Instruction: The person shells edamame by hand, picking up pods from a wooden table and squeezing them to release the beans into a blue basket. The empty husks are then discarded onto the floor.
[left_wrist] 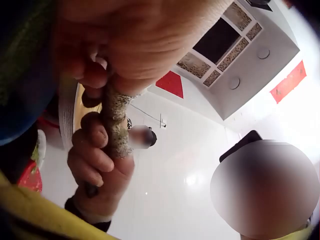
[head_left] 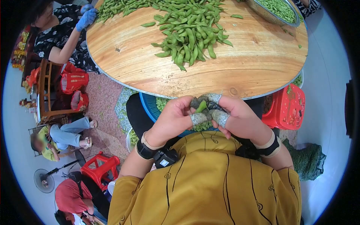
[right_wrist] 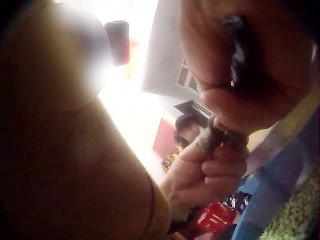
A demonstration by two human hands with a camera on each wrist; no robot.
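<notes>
Both my hands meet just below the edge of the round wooden table, above my lap. My left hand and right hand together pinch one green edamame pod between thumbs and fingertips wrapped in grey tape. A pile of edamame pods lies on the table ahead of me. In the left wrist view the left hand's palm fills the top and the other hand's taped finger shows below it. In the right wrist view both hands are blurred and close; the pod itself is hidden.
A blue basin with shelled beans sits under my hands. A metal bowl of beans stands at the table's far right. A person with a blue glove works at the far left. Red stools and seated people surround the table.
</notes>
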